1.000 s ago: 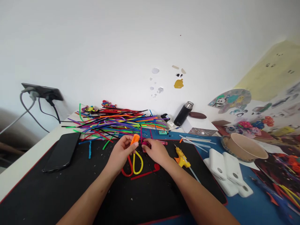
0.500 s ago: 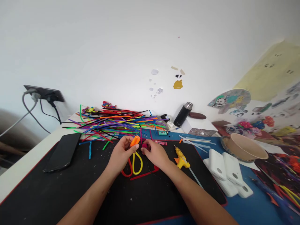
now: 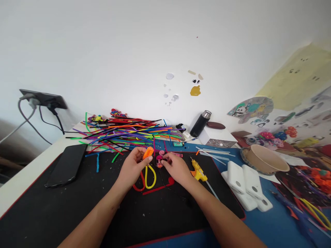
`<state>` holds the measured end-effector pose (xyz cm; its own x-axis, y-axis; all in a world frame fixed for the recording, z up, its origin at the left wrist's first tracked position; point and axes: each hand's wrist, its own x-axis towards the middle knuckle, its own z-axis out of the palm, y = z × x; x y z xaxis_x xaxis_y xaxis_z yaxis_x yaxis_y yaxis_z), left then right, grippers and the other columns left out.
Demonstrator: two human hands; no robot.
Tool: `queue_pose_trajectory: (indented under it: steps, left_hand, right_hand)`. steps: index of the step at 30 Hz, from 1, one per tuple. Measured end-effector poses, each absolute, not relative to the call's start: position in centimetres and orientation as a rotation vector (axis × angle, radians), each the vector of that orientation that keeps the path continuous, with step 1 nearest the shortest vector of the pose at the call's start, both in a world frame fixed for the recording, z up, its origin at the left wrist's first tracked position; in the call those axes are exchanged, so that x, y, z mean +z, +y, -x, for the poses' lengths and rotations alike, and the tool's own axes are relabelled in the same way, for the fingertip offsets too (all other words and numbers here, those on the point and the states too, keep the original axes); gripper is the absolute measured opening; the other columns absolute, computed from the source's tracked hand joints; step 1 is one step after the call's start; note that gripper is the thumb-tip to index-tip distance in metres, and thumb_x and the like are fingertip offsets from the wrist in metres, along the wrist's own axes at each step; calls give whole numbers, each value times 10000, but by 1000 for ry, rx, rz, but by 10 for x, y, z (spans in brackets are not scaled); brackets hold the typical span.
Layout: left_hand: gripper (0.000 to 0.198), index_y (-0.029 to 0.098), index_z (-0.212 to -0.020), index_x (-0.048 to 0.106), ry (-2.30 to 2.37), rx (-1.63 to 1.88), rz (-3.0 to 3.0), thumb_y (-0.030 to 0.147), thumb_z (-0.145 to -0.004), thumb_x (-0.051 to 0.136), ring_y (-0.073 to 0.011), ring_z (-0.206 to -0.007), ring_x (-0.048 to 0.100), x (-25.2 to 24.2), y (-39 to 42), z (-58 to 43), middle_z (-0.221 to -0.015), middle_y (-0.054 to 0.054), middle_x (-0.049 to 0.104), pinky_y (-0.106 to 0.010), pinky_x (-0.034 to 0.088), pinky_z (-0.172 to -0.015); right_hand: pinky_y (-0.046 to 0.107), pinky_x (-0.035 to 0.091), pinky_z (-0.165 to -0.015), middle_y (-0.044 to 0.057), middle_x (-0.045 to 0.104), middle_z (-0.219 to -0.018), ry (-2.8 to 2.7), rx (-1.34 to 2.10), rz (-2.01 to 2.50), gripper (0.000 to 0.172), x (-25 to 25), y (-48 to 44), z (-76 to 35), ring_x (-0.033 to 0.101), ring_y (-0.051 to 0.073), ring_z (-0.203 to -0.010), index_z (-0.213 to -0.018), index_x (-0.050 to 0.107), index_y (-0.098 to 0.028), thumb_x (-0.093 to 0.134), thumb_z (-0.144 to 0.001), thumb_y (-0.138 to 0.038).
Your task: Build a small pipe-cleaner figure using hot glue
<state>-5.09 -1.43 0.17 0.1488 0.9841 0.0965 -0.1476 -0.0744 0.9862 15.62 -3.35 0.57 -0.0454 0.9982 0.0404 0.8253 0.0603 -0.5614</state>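
My left hand (image 3: 133, 165) pinches a short orange roll (image 3: 148, 152) that looks made of coiled pipe cleaner, its pale end tilted up. Close beside it, the fingers of my right hand (image 3: 176, 167) grip a small pink and magenta pipe-cleaner piece (image 3: 159, 161) with round coils; part of it is hidden by the fingers. The two pieces are apart. Below my left hand, scissors with one red and one yellow handle (image 3: 150, 177) lie on the black mat (image 3: 144, 220). A red pipe cleaner (image 3: 155, 189) with a curled end lies near them.
Many colourful pipe cleaners (image 3: 124, 132) are heaped at the back. A black phone (image 3: 66, 166) lies left. On the right are a yellow glue gun (image 3: 198, 169), clear glue sticks (image 3: 217, 152), white devices (image 3: 236, 177), a bowl (image 3: 269, 158) and a black flask (image 3: 200, 124).
My right hand has shifted its hold, and more of the pink piece now shows, with a round coil at its top. My left hand still holds the orange roll. The view has shifted slightly.
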Motion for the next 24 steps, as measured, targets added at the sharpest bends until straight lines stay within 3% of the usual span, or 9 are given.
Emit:
queue_pose_trajectory:
  steps: [4, 12, 24]
  left_hand:
    - [376, 214, -911, 619, 932, 1222, -1221, 465, -750, 848, -173, -755, 647, 4, -16, 50, -862, -4, 681, -289, 508, -698]
    - [377, 218, -906, 617, 929, 1223, -1233, 468, -750, 852, -174, -744, 648, 4, -17, 49, -849, -4, 692, -286, 508, -689]
    - [400, 218, -893, 621, 953, 1234, -1258, 491, -723, 858, -192, -780, 668, 1, -16, 49, -848, -14, 691, -280, 518, -678]
  right_hand:
    - [278, 422, -687, 8, 777, -912, -2097, 556, 1856, 112, 17, -55, -176, 690, 194, -796, -939, 769, -253, 660, -959, -265]
    - [270, 452, -761, 33, 747, -1088, -2270, 635, 1812, 224, 27, -79, -196, 691, 180, -834, -1118, 777, -269, 661, -946, -185]
    - [245, 399, -662, 5, 705, -900, -2240, 685, 1806, 95, 23, -86, -190, 654, 166, -778, -903, 711, -226, 719, -886, -132]
